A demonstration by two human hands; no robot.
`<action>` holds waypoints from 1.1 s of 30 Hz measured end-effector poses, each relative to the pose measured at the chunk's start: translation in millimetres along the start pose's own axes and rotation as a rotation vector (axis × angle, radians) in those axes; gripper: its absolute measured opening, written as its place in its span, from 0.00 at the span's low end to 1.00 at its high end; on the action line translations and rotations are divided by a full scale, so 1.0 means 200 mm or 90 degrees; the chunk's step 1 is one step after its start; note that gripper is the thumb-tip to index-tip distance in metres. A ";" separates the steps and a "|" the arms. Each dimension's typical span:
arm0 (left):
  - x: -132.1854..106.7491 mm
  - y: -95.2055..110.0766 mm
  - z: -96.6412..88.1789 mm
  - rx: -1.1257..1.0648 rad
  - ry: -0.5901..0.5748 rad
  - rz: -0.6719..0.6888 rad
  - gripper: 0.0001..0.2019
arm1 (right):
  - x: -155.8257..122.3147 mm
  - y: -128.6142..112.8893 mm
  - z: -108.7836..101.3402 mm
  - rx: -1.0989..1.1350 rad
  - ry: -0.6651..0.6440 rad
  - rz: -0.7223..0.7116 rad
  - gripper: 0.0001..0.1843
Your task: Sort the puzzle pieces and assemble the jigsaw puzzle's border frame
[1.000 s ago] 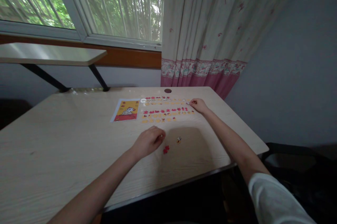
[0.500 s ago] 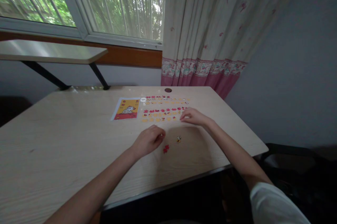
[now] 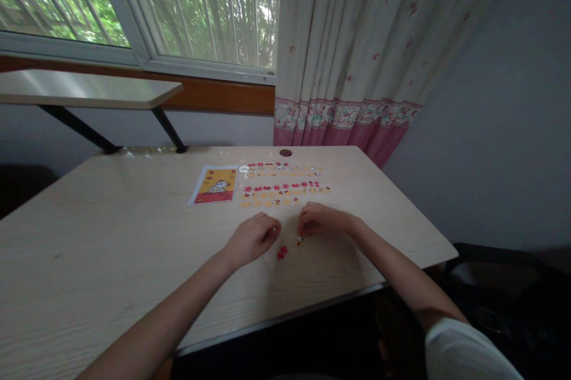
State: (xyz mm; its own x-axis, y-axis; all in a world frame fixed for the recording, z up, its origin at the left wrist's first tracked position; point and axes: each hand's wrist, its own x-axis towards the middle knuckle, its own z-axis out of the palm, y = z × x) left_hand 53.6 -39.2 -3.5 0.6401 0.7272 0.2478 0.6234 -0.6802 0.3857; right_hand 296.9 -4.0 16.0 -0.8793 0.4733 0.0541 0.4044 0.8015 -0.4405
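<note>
My left hand (image 3: 253,238) is closed above the table, and a small pale bit, likely a puzzle piece, shows at its fingertips. My right hand (image 3: 322,219) reaches down with pinched fingers at a white and yellow puzzle piece (image 3: 300,241) on the tabletop. Between the hands, slightly nearer to me, lie red puzzle pieces (image 3: 282,253) close together. Beyond the hands, several rows of sorted pieces stretch sideways, including a row of red pieces (image 3: 267,188) and a row of yellow pieces (image 3: 263,203).
Left of the rows lies a picture sheet (image 3: 216,185) with a white animal on yellow and red. The pale wooden table (image 3: 134,237) has a round cable hole (image 3: 285,153) at its far edge. A raised shelf (image 3: 89,87) stands at the back left, and a curtain (image 3: 343,71) hangs behind.
My right hand has moved from the sorted rows toward me, down to the white and yellow piece, which has shifted slightly. My left hand has stayed in place.
</note>
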 end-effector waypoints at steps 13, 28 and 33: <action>0.00 0.01 0.00 -0.002 0.000 0.005 0.06 | 0.03 -0.05 0.02 0.055 -0.010 0.009 0.07; 0.01 0.03 -0.01 -0.124 0.037 0.005 0.06 | 0.10 -0.15 0.12 0.166 0.240 0.155 0.05; 0.02 0.01 -0.01 -0.167 0.089 -0.068 0.06 | 0.09 -0.10 0.13 0.045 0.379 0.108 0.08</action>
State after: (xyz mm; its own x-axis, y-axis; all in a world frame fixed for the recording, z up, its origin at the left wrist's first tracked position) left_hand 57.0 -38.0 -0.6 0.4981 0.8112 0.3065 0.5351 -0.5657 0.6274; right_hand 266.8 -21.3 1.9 -0.5042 0.7308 0.4601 0.4911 0.6809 -0.5434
